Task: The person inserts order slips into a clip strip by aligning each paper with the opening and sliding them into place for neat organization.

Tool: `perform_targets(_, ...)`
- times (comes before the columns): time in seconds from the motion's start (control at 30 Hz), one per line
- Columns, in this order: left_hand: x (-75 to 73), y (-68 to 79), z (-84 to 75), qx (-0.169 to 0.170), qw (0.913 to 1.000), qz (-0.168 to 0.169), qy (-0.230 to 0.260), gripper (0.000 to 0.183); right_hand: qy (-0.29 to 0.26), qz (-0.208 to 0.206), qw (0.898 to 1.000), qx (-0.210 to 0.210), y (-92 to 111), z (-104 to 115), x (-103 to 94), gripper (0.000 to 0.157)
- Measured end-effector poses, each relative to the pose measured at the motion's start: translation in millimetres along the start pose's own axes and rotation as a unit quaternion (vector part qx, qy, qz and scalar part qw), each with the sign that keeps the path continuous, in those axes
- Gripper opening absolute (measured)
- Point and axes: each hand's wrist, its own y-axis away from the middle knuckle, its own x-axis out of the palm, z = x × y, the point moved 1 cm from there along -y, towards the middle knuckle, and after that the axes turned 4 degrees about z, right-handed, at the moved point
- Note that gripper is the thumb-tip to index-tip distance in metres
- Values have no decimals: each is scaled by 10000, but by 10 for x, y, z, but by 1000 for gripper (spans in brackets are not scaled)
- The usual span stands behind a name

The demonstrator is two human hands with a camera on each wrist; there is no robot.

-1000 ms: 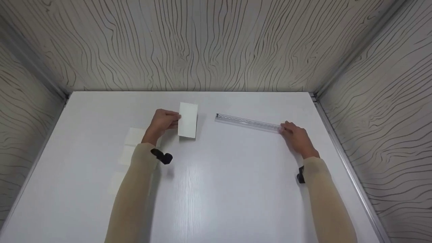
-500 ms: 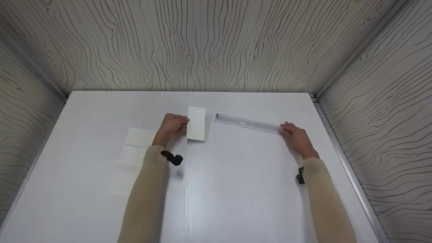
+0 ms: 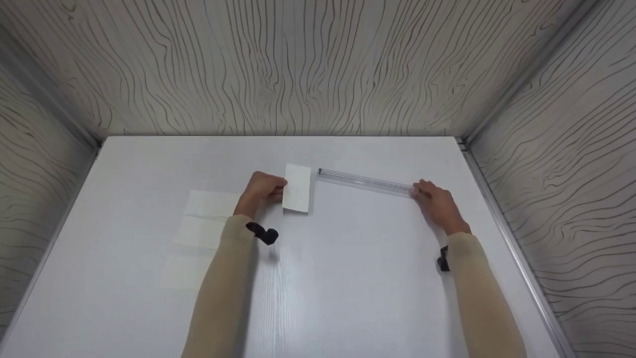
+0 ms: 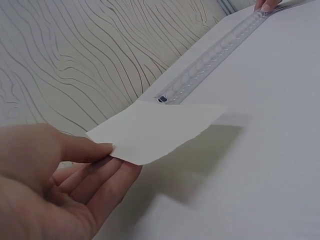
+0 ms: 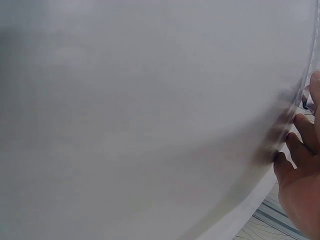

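Observation:
My left hand (image 3: 262, 191) pinches a small pale rectangular piece of paper (image 3: 297, 188) by its left edge, thumb on top and fingers beneath. In the left wrist view the paper (image 4: 157, 131) is raised, casting a shadow on the table. A clear plastic ruler (image 3: 365, 181) lies slanted across the back of the table, its left end just beyond the paper's right edge. At the ruler's far right end, my right hand (image 3: 437, 201) grips it between thumb and fingers. Only part of that hand (image 5: 300, 175) shows at the right wrist view's edge.
Three more pale papers lie in a column left of my left forearm: a back one (image 3: 211, 203), a middle one (image 3: 198, 231) and a front one (image 3: 184, 271), partly hidden by the sleeve. Wood-grain panels (image 3: 278, 69) enclose the white table (image 3: 338, 278) behind and at both sides.
My left hand has carried the paper to the right and slightly toward me, up close to the ruler's left end. The right hand and ruler have stayed in place.

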Motion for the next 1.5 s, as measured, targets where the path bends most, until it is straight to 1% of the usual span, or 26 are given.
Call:
perform_targets(0.2, 0, 4, -19, -125, 9996, -82, -228, 33, 24, -42, 9999, -144, 1, -7, -7, 59)
perform_targets(0.47, 22, 0, -25, -239, 9996, 17, -133, 33, 17, 17, 10000, -56, 3, -6, -5, 62)
perform_targets(0.6, 45, -29, -12, -340, 9994, -5, -46, 33, 23, -25, 10000, -87, 15, 5, -14, 62)
perform_targets(0.73, 71, -44, -11, -419, 9990, -96, -143, 32, 42, -90, 9999, -121, 11, 7, -12, 60)
perform_targets(1.0, 138, -40, 4, -425, 9986, -212, -249, 30, -17, -72, 10000, 11, 23, 12, 10, 63)
perform_targets(1.13, 174, -46, 17, -340, 9993, -136, -104, 32, 7, -155, 9998, -115, 23, -12, 22, 60)
perform_targets(1.23, 202, -61, 31, -298, 9994, -111, -103, 34, 28, -208, 9996, -181, 23, -32, 25, 57)
perform_targets(1.37, 229, -87, 32, -307, 9992, -174, -163, 34, -15, -224, 9996, -151, 18, -39, 23, 58)
perform_targets(1.5, 246, -113, 25, -374, 9989, -212, -203, 34, -51, -153, 9998, -137, 9, -45, 16, 61)
